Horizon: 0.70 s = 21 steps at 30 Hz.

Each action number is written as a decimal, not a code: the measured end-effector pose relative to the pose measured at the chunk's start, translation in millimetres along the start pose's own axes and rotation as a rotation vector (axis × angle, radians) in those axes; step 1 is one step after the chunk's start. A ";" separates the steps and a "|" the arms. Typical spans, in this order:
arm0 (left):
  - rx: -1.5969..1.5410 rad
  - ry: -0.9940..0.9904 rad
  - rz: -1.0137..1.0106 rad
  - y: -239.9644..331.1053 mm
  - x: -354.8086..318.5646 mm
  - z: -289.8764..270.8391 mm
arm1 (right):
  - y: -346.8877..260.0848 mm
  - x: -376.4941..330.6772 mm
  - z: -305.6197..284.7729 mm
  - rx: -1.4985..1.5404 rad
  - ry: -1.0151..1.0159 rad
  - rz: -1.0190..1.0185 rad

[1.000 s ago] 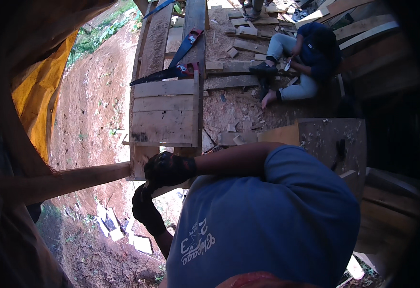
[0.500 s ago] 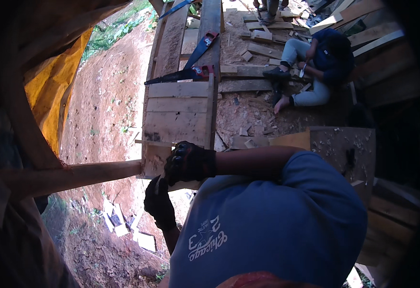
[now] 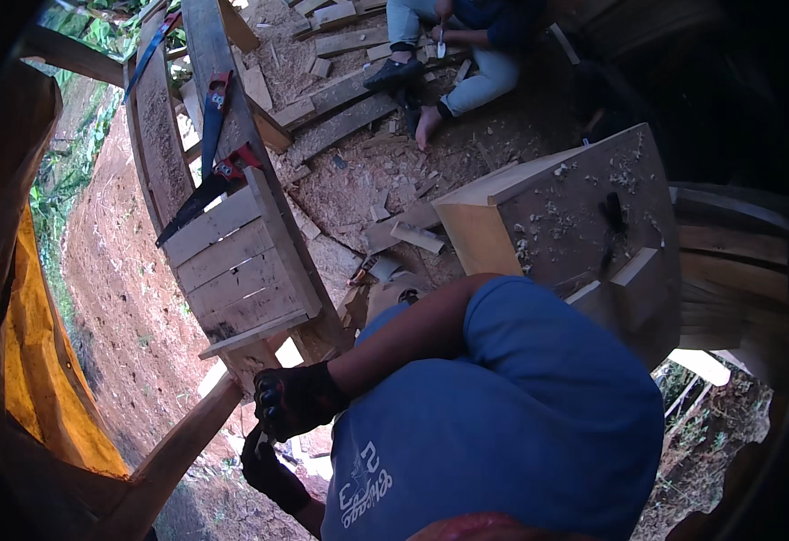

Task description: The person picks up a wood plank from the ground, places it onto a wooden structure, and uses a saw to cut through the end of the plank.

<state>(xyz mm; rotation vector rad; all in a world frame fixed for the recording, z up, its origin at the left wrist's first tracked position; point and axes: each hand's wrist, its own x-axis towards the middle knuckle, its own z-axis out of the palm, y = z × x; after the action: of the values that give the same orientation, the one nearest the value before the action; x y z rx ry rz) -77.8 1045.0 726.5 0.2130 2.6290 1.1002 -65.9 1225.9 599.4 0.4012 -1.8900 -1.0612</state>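
My right hand (image 3: 293,402), in a black glove with padded knuckles, is curled closed beside the near end of a slatted wooden bench (image 3: 232,261). Just below it my left hand (image 3: 270,471), gloved in black too, is closed with its fingertips close to the right hand. A small pale thing (image 3: 263,443) shows at the left fingertips, too small to name. The right forearm crosses in front of my blue shirt. Two handsaws with red handles lie on the bench: one saw (image 3: 198,206) near the slats, the other saw (image 3: 215,117) farther up.
Beyond the bench a person (image 3: 466,63) sits on the ground, holding a pale-bladed tool. Offcuts and planks (image 3: 345,126) litter the ground. A wooden box-like stand (image 3: 556,216) with shavings and a dark tool is at right. A thick pole (image 3: 182,442) meets the bench's near end; an orange tarp (image 3: 47,379) hangs left.
The view has turned, so the bench now slants and sits farther left, and more of the box-like stand shows. My hands stay close together, lower left in the picture.
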 end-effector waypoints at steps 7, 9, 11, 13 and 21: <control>-0.241 -0.114 0.030 -4.3 27.0 11.4 | -9.1 -5.3 3.8 1.218 -0.062 0.640; -0.266 -0.135 0.033 -3.0 34.0 15.7 | 22.7 -19.2 23.2 2.022 0.253 0.974; -0.284 -0.158 0.032 1.9 41.7 19.5 | 32.3 -29.4 33.3 2.369 0.367 1.069; -0.271 -0.176 -0.015 10.1 46.8 22.7 | 36.7 -39.0 45.1 2.219 0.406 1.083; -0.360 -0.222 -0.065 22.9 60.4 34.0 | 32.4 -61.5 62.8 2.070 0.226 0.985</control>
<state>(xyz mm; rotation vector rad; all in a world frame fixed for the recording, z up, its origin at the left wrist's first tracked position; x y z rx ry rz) -123.8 1098.5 707.9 0.1608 2.1865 1.4121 -80.4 1315.8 577.5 0.4719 -1.8356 1.7207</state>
